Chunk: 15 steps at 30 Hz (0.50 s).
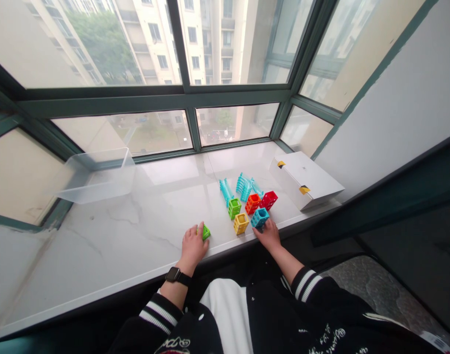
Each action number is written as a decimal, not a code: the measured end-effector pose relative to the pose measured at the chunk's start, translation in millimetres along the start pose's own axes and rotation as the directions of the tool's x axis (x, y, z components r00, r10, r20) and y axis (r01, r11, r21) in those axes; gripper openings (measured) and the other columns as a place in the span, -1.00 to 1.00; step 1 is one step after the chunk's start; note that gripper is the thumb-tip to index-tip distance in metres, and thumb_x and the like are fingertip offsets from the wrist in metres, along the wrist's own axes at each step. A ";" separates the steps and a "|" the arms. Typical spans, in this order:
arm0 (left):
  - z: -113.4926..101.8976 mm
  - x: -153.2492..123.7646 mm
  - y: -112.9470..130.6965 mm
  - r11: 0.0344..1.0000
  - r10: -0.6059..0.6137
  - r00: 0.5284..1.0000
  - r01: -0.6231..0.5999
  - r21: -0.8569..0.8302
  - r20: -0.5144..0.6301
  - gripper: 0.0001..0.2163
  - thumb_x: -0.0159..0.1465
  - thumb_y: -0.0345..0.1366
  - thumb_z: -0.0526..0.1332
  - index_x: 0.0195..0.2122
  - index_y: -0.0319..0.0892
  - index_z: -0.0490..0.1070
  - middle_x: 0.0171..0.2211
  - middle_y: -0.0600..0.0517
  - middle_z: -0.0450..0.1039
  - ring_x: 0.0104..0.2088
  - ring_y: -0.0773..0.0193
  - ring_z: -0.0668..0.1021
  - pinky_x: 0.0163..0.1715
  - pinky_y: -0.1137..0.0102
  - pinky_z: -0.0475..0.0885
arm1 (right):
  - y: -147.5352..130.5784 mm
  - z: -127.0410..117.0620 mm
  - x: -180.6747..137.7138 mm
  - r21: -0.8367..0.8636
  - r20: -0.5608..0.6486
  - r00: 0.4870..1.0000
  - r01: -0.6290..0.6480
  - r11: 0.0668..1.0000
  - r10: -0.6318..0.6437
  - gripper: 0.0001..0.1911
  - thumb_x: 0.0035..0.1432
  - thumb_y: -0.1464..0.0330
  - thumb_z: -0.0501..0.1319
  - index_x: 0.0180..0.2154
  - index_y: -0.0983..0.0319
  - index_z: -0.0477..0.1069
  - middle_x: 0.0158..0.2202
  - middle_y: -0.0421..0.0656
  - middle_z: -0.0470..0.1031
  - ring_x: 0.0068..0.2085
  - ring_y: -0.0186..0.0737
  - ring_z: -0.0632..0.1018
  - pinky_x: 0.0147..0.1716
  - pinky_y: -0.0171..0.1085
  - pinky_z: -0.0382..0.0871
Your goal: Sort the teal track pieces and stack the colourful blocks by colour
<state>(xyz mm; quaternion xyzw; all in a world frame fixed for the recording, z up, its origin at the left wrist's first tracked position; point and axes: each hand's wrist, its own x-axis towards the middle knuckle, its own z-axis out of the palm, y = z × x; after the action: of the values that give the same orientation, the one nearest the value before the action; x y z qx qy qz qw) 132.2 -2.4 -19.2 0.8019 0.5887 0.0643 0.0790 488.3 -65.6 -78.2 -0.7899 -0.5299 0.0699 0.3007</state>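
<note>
My left hand (193, 244) rests on the marble windowsill (144, 216) with its fingers closed round a green hollow cube (205, 232). My right hand (269, 234) grips a blue hollow cube (260, 217) near the sill's front edge. Just beyond stand a yellow cube (240, 223), a second green cube (234, 207), an orange cube (252, 203) and a red cube (268, 199). Behind them lie translucent teal track pieces (242, 187). A dark watch sits on my left wrist.
A clear plastic tub (96, 177) stands at the back left of the sill. A white cardboard box (306, 179) lies at the right end, by the wall. Green-framed windows run along the back. The sill's front edge drops to my lap.
</note>
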 end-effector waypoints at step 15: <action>7.4 -0.4 -4.9 0.999 0.027 0.999 -0.028 -0.026 -0.025 -0.32 0.34 -0.23 0.25 0.47 -0.22 0.17 0.30 -0.25 0.35 0.27 -0.14 0.34 0.31 0.07 0.24 | 10.8 -16.7 -0.9 0.130 0.101 0.993 0.046 0.990 -0.060 -0.38 0.00 0.27 0.30 0.14 0.16 0.37 0.09 0.07 0.48 0.18 0.23 0.51 0.24 0.20 0.42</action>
<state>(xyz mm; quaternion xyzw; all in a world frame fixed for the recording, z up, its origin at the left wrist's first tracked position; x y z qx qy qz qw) 129.0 -1.7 -27.4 0.8081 0.5775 0.0827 0.0814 503.7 -75.9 -70.8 -0.7498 -0.5603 0.1371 0.3241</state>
